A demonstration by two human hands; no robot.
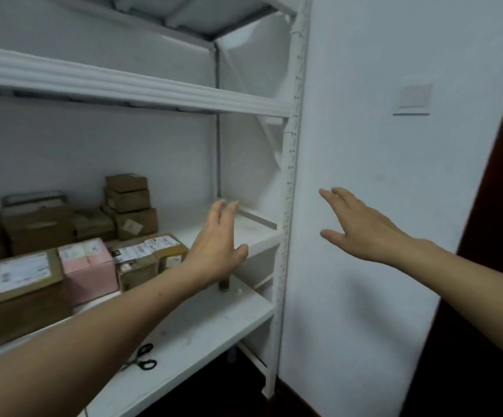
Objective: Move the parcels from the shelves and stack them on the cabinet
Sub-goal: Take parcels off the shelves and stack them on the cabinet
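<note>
- a pair of black-handled scissors [142,358] is seen lying on the lower board of the white metal shelf unit [286,176], nearest the camera.
- on the board above, at the front left, a brown cardboard parcel with a white label [21,290] is set just beside a pink box [89,266]. a second brown parcel covered in labels [151,257] is placed to the right of the pink box.
- the left hand [217,251] is raised in front of the bare right part of that board, just right of the second brown parcel. its fingers are straight and close together, the thumb is set apart, and nothing is gripped.
- the right hand [361,227] is raised before the white wall [364,85], right of the shelf post. its fingers are straight and slightly spread, and nothing is gripped.
- further back on the same board, a stack of small brown boxes [128,203] is found among other brown parcels near the rear.
- a white switch plate [412,99] is mounted high on the wall.
</note>
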